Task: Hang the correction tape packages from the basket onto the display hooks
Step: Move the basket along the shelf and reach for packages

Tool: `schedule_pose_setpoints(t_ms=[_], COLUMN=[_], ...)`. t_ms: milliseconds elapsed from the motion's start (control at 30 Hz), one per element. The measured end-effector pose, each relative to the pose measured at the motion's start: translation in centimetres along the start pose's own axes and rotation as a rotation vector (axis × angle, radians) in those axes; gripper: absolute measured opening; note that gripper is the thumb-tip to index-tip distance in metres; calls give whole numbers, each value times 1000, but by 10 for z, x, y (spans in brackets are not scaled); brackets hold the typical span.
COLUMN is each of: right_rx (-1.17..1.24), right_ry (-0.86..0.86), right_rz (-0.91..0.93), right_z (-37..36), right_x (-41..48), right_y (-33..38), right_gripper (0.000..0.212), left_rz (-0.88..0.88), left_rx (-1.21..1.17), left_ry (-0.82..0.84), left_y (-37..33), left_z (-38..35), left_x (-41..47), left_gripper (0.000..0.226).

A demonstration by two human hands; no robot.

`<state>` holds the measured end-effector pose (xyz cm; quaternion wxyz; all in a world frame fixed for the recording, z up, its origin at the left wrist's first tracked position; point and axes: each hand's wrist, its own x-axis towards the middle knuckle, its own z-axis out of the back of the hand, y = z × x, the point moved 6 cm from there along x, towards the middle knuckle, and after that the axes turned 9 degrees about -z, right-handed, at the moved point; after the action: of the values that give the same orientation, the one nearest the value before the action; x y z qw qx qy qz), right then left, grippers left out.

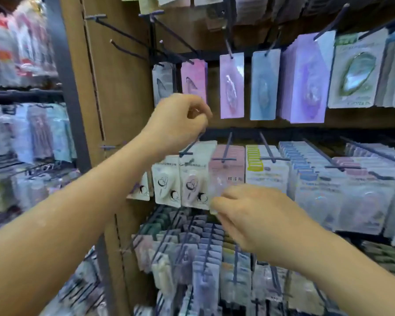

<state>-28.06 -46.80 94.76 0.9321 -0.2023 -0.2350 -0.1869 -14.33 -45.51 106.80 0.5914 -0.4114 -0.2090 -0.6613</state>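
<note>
Right hand (255,215) pinches the lower edge of a pink correction tape package (226,174), just right of the white-package hook (191,145). Left hand (180,119) is above that hook, fingers curled; blur hides any grip. Basket unseen. Risk: released before it's threaded, the package drops.

Left hand (180,120): hovering with curled fingers over the back of a display hook (190,145); blur is hiding whether it is gripping anything.
Right hand (249,210): pinching the lower edge of a pink package (226,174).
Pink package: hanging just beside white packages (167,179).
Upper row: pastel cards (232,85) are hanging.
</note>
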Motion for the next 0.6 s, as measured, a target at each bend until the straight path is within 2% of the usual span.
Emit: schedule_pose_setpoints(t_ms=[100,200,300,467,600], right_rx=[89,187,247,335,492], right_ry=[141,225,303,487,739], right_rz=[95,202,293,332,268], right_z=[-27,-55,-91,-159,-229], right_x=[-11,-25,-44,-79,-115], right_y=[28,67,114,189,255], right_gripper=[18,28,26,31,37], left_rz=[37,174,337,711,1027], left_rx=[81,200,286,346,313], left_ry=[-5,78,174,344,433], left_y=[-15,-10,1,28,40], left_z=[16,14,9,4,2], left_x=[-76,-161,-250,-408,-555], left_gripper=[22,22,27,24,24])
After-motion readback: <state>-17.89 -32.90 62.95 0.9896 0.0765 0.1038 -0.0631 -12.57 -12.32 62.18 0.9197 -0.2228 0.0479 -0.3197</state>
